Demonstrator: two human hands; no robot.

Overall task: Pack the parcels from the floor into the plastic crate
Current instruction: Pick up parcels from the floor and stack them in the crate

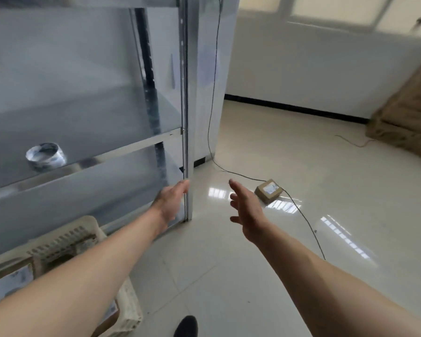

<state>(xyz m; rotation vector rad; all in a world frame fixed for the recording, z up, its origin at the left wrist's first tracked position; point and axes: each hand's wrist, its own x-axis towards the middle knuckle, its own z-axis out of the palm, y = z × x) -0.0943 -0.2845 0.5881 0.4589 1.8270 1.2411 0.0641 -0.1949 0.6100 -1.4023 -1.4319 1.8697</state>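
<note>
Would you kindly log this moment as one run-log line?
hands: left hand open, right hand open, both empty | parcel on floor, ahead | crate lower left, holds parcels

Looked like bare storeroom: metal shelving unit [185, 93], glossy tiled floor [301, 166], stacked cardboard cartons [408, 110] by wall, labelled parcel [269, 190] on floor.

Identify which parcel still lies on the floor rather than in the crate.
The small brown parcel beside the black cable, beyond the right hand. The other parcels already sit inside the plastic crate.
</note>
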